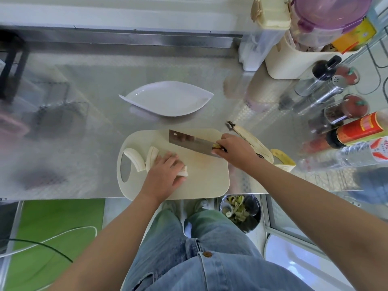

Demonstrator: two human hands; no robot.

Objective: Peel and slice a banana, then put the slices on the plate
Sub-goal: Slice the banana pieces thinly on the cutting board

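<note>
While the left grip (165, 173) curls its fingers over peeled banana (152, 157) lengths on the cutting board (205, 179) at the front edge of the surface (84, 127), the right grip (233, 149) is wrapped round the handle of a cleaver (189, 141), its blade just beyond them. To slice well, tuck the fingertips back, let the knuckles guide the blade, and keep the cuts even. The white plate (168, 99) behind the board holds no slices yet.
</note>
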